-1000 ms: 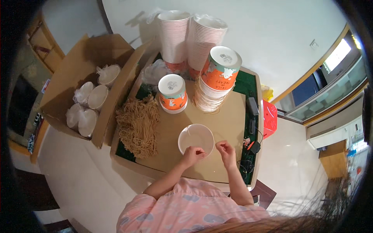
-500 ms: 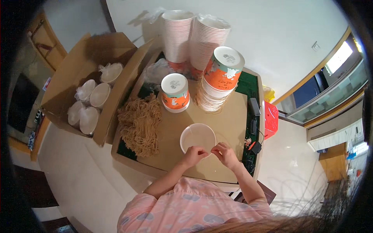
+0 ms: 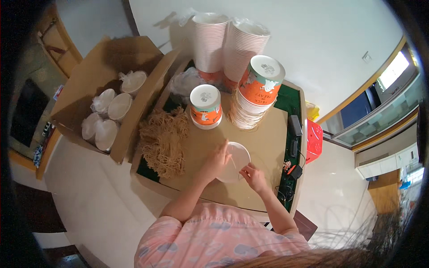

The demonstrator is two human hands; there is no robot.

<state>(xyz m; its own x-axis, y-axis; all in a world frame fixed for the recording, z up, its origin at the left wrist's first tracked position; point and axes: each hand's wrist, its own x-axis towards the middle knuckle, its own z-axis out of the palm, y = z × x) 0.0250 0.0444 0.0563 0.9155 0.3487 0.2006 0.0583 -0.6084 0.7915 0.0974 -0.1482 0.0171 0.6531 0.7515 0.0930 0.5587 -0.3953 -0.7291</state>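
- White tub [image 3: 241,155] stood mouth up on the brown board [image 3: 273,149], nearer the table's near edge than its far one and roughly midway between the sides.
- Left hand [image 3: 216,163] lay over the tub's left rim, fingers mostly straight and close together, no grip seen.
- Right hand [image 3: 254,176] was at the right rim, fingers bent in toward the thumb. From where I stood, I could not tell whether the tips had closed on anything.
- Thin pale line showed inside the tub between the hands; too fine to say what it was.
- Bundle of tan cords [image 3: 165,143] lay loose along the table's [image 3: 144,182] left edge.
- Orange-and-green cup [image 3: 206,117] stood upside down beyond the white tub, just right of the bundle.
- Inverted stack of patterned tubs [image 3: 258,91] rose toward the far right corner, thin strands hanging round its lower rims.
- Two tall stacks of white-rimmed tubs [image 3: 209,44] stood mouth up by the far edge, clear plastic [image 3: 185,82] bunched beside them.
- Black adapter [image 3: 295,126] and cables ran along the right edge.
- Open cardboard box [image 3: 73,96], off the left edge, held bagged white tubs [image 3: 119,107].
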